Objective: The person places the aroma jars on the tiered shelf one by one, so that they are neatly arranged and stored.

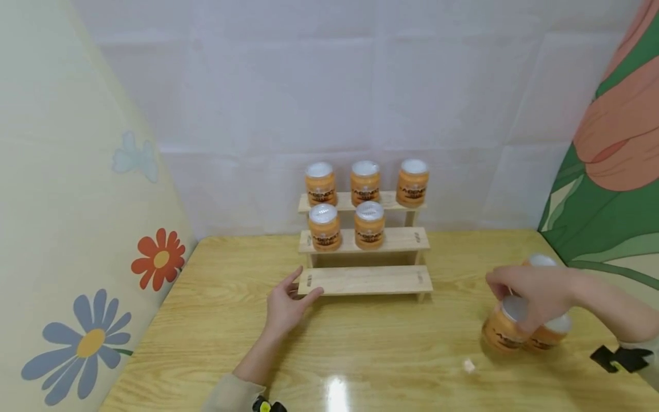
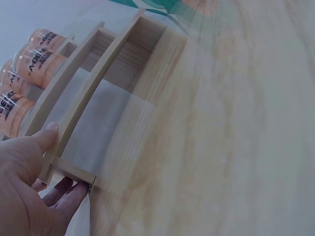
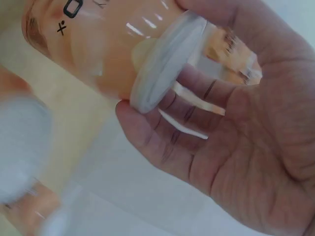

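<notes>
centre: orange jars (image 1: 369, 233) partly reading "bene" on wooden stand (image 1: 365, 280) pinched by left hand (image 1: 288, 309); lower right: right hand (image 1: 543, 290) grips silver-lidded jar (image 1: 498, 335).

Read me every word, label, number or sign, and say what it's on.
"O": orange jar in the right hand; a mark beside it resembles "x".
"A-BENE…": middle-tier jars, tentative; remaining letters and smaller print too blurred.
Dark marks on the wooden shelf: too small to read.
Numbers: none readable.
</notes>
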A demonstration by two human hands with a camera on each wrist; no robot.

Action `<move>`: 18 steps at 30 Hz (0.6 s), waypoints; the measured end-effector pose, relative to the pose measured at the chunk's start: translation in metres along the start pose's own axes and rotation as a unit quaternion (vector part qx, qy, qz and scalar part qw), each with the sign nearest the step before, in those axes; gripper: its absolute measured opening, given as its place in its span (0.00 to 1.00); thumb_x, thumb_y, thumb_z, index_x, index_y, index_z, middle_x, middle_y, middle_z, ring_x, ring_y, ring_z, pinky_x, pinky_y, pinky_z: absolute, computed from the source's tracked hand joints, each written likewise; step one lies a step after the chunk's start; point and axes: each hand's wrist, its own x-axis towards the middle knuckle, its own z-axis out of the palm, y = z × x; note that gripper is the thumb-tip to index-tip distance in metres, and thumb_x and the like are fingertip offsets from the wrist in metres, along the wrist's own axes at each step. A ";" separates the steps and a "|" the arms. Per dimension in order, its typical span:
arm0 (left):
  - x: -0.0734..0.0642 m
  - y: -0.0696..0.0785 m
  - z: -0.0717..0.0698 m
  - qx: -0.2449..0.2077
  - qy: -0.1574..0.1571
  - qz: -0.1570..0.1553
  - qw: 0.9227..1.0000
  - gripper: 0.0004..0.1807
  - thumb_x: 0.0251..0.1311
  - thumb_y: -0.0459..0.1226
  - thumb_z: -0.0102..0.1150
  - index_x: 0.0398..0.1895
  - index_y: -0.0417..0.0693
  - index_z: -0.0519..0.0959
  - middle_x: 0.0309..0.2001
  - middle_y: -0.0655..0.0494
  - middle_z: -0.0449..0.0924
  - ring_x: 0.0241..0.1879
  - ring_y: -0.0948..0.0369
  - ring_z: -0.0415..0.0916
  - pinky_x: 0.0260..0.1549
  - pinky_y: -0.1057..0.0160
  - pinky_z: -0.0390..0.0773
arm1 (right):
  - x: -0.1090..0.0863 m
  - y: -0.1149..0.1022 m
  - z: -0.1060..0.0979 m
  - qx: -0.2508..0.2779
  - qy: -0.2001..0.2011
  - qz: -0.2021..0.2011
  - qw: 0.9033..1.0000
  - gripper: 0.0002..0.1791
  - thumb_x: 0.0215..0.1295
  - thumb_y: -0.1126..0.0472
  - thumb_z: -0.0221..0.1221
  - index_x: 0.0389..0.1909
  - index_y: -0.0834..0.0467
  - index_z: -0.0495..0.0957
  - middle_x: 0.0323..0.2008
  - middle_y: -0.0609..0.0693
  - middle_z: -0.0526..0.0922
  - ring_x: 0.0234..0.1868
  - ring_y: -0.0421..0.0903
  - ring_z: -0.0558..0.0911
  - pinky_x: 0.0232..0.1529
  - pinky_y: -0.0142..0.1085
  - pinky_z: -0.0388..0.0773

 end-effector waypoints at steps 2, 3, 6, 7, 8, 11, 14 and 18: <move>0.000 0.001 0.000 0.001 0.000 0.001 1.000 0.44 0.58 0.42 0.81 0.76 0.44 0.72 0.65 0.36 0.82 0.52 0.47 0.86 0.52 0.55 0.89 | -0.002 -0.002 -0.014 0.006 0.007 0.003 1.000 0.23 0.55 0.57 0.77 0.35 0.48 0.68 0.30 0.40 0.69 0.27 0.30 0.62 0.25 0.30 0.60; 0.000 0.001 0.000 0.001 0.000 0.002 1.000 0.44 0.57 0.42 0.81 0.76 0.44 0.73 0.65 0.36 0.82 0.52 0.47 0.86 0.52 0.54 0.89 | -0.002 -0.003 -0.021 0.007 0.009 0.008 1.000 0.22 0.57 0.57 0.76 0.36 0.48 0.69 0.31 0.41 0.70 0.27 0.30 0.63 0.25 0.31 0.61; 0.000 0.001 0.001 0.003 -0.001 0.005 1.000 0.44 0.57 0.42 0.81 0.76 0.44 0.72 0.66 0.35 0.81 0.53 0.46 0.86 0.53 0.52 0.89 | -0.003 -0.007 -0.040 -0.003 0.032 0.018 0.999 0.20 0.60 0.56 0.76 0.37 0.47 0.70 0.33 0.42 0.73 0.30 0.32 0.69 0.25 0.31 0.68; 0.001 0.001 0.001 0.003 -0.001 0.005 1.000 0.44 0.57 0.43 0.81 0.76 0.44 0.72 0.66 0.35 0.81 0.53 0.45 0.86 0.53 0.52 0.89 | -0.003 -0.009 -0.046 -0.011 0.042 0.020 0.999 0.19 0.61 0.56 0.76 0.38 0.46 0.71 0.34 0.41 0.74 0.31 0.33 0.71 0.25 0.31 0.69; 0.001 0.001 0.001 0.003 -0.001 0.005 1.000 0.44 0.57 0.43 0.81 0.76 0.44 0.72 0.67 0.34 0.80 0.53 0.45 0.85 0.53 0.51 0.89 | -0.002 -0.011 -0.052 -0.021 0.052 0.022 0.998 0.19 0.61 0.56 0.76 0.38 0.45 0.72 0.34 0.41 0.75 0.32 0.33 0.71 0.25 0.31 0.71; 0.001 0.001 0.000 0.003 0.001 0.002 1.000 0.44 0.57 0.43 0.81 0.77 0.45 0.72 0.67 0.35 0.80 0.54 0.45 0.85 0.54 0.51 0.88 | 0.002 -0.016 -0.066 -0.053 0.076 0.027 0.995 0.19 0.60 0.55 0.77 0.40 0.43 0.73 0.36 0.39 0.77 0.35 0.35 0.73 0.28 0.31 0.73; 0.000 0.002 -0.001 0.002 0.002 -0.002 1.000 0.44 0.58 0.43 0.81 0.76 0.45 0.73 0.67 0.36 0.80 0.53 0.46 0.86 0.53 0.53 0.89 | 0.009 -0.019 -0.079 -0.073 0.090 0.025 0.993 0.20 0.59 0.55 0.78 0.42 0.43 0.75 0.38 0.38 0.78 0.38 0.35 0.75 0.31 0.31 0.75; 0.000 0.001 -0.001 -0.001 -0.001 -0.002 1.000 0.44 0.57 0.42 0.81 0.76 0.44 0.73 0.61 0.36 0.84 0.50 0.47 0.87 0.48 0.59 0.90 | 0.022 -0.020 -0.091 -0.094 0.113 0.004 0.989 0.19 0.59 0.56 0.77 0.46 0.45 0.79 0.41 0.38 0.80 0.42 0.35 0.78 0.35 0.33 0.80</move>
